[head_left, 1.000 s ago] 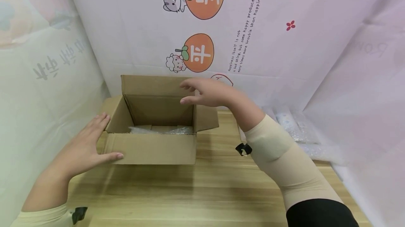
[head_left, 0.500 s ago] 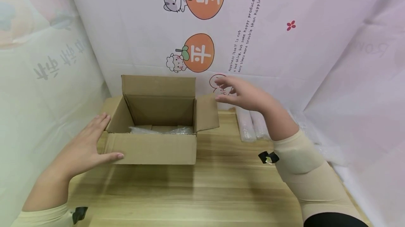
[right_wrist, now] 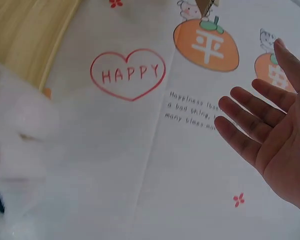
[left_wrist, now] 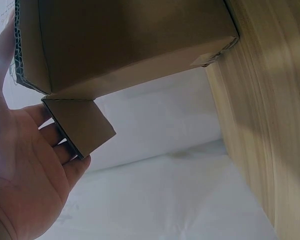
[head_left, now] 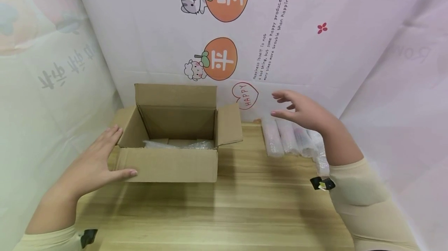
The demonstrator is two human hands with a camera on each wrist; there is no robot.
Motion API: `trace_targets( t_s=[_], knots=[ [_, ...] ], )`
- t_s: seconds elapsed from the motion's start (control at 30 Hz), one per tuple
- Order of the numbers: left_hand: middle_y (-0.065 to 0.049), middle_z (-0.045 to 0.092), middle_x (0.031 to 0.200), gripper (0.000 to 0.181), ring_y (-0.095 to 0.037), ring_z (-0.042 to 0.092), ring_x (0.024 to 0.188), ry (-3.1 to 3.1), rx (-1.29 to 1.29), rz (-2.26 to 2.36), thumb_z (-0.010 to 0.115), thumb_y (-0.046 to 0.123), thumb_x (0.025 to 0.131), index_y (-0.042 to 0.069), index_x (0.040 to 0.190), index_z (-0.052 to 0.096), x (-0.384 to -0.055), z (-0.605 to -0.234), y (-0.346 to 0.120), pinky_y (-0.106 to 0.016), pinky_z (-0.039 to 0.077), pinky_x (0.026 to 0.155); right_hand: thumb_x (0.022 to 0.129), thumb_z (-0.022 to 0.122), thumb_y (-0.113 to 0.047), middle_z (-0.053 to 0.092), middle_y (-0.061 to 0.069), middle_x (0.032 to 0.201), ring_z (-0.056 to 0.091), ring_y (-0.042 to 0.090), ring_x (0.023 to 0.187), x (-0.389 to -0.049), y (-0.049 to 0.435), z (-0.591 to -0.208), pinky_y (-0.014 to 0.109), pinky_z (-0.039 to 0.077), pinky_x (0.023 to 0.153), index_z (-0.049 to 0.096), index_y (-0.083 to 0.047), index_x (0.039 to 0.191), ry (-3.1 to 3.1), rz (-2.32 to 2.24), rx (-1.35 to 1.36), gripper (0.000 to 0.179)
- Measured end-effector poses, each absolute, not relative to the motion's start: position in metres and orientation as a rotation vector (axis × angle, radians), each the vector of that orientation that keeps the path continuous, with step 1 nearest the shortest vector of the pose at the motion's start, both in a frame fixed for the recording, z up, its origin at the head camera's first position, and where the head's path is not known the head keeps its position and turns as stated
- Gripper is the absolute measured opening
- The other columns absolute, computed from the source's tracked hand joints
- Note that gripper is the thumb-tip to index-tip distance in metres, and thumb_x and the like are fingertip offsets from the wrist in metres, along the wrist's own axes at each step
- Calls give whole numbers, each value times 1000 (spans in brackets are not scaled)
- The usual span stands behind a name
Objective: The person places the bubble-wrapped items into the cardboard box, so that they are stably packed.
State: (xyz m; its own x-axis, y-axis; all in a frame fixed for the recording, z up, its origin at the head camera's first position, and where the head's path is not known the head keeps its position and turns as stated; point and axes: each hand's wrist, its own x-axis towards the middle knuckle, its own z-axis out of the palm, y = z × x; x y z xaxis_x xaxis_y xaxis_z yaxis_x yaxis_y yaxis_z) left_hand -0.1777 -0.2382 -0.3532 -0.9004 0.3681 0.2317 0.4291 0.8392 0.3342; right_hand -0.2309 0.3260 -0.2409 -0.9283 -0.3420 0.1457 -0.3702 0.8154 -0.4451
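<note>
A brown cardboard box (head_left: pixel 171 164) stands on the table with its flaps folded outward. Bubble wrap (head_left: pixel 161 144) shows low inside it. My left hand (head_left: pixel 92 161) rests at the box's left corner, fingers on the side flap (left_wrist: pixel 82 125) and thumb along the front flap. In the left wrist view, its fingertips lie behind that side flap. My right hand (head_left: pixel 302 111) hangs in the air right of the box, fingers loosely spread and holding nothing. Below it lie several bubble-wrapped rolls (head_left: pixel 273 138), partly hidden by the right forearm.
White printed cloth (head_left: pixel 294 45) closes off the back and both sides of the wooden table (head_left: pixel 210 212). The box's right flap (head_left: pixel 229 124) sticks out toward the wrapped rolls.
My right hand has moved rightward from above the box to over the wrapped rolls, uncovering more of them. The left hand and the box have stayed put.
</note>
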Motion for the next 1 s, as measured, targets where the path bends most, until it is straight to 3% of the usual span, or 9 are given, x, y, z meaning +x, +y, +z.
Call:
trace_targets(
  t_s=[0.43,1.0],
  knots=[
    [-8,3,166,119,-35,4,152,-2862,-620,-581,75,63,76,18,160,4,-177,-353,-239,-59,9,121,92,63,-50,45,17,147,43,38,134,-211,388,-257,60,40,104,39,-9,149,-2992,641,407,74],
    [-6,3,166,119,-34,5,152,-2862,-617,-579,75,63,75,20,160,3,-178,-355,-240,-59,10,121,91,64,-53,41,28,146,40,48,131,-193,453,-295,67,38,98,34,1,149,-3131,522,274,85]
  ],
)
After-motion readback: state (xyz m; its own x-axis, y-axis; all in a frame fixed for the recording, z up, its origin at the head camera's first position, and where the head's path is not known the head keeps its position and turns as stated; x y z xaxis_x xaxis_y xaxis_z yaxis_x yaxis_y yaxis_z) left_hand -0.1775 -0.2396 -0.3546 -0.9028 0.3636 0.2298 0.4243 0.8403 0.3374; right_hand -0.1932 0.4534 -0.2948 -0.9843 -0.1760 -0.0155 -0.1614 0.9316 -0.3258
